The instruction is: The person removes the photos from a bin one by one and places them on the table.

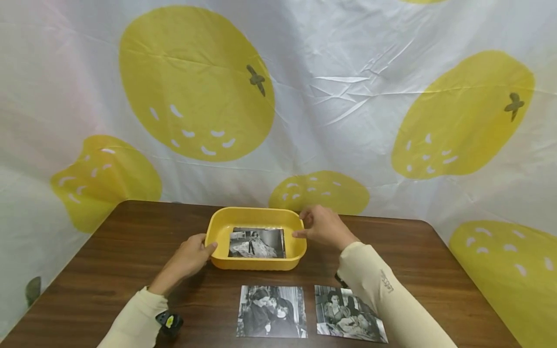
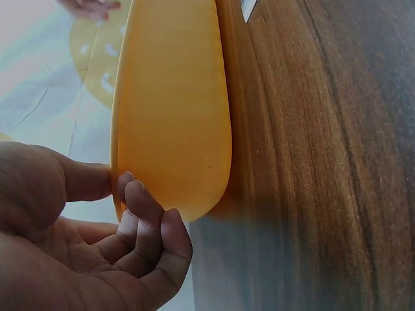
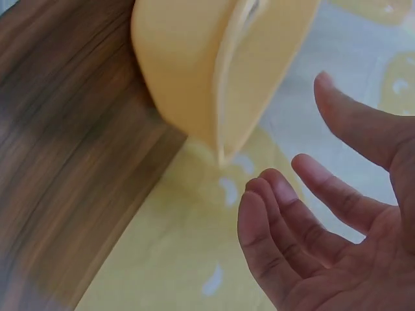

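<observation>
A yellow plastic basin [image 1: 256, 264] sits near the table's far edge, with a black-and-white photo [image 1: 256, 243] lying inside it. My left hand [image 1: 191, 253] pinches the basin's left end. In the left wrist view that thumb [image 2: 89, 181] lies on the rim while the fingers curl under against the outer wall. Beside the basin's right end is my right hand [image 1: 324, 227], thumb and fingers spread. The right wrist view shows a gap between those fingers [image 3: 253, 217] and the basin [image 3: 188, 71], and nothing in the hand.
Two more black-and-white photos lie on the brown wooden table [image 1: 109, 270] in front of the basin: one showing a close group [image 1: 271, 311], the other [image 1: 348, 314] partly under the right sleeve. A white cloth [image 1: 330, 96] with yellow fruit prints hangs behind the table.
</observation>
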Tool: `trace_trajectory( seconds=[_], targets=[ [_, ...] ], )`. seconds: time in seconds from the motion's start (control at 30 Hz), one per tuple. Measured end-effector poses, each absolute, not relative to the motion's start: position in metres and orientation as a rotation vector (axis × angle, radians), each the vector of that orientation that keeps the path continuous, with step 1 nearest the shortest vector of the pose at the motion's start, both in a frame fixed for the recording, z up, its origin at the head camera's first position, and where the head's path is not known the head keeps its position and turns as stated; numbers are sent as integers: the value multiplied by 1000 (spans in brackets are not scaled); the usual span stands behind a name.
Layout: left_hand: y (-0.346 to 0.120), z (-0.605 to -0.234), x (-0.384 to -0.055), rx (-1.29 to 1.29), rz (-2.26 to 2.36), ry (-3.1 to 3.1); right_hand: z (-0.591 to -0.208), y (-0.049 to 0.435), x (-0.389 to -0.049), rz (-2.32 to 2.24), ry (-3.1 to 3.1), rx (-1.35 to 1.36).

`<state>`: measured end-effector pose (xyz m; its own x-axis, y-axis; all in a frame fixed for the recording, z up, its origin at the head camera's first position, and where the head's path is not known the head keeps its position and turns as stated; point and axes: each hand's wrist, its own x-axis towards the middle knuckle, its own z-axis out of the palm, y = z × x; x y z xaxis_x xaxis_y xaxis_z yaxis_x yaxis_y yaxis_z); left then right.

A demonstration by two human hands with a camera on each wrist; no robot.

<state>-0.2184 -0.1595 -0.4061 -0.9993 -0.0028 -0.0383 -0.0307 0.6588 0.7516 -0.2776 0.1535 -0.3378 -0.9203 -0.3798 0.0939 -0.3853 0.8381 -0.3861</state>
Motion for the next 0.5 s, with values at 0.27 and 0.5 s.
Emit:
trace_trajectory(
  seconds=[0.27,0.5],
  targets=[
    [-160,-407,-219,-21,1301,2831,-365,103,-296,504,-3125,732],
    [-160,-409,-219,-12,1320,2831,-385,81,-303,366,-3146,728]
  ],
)
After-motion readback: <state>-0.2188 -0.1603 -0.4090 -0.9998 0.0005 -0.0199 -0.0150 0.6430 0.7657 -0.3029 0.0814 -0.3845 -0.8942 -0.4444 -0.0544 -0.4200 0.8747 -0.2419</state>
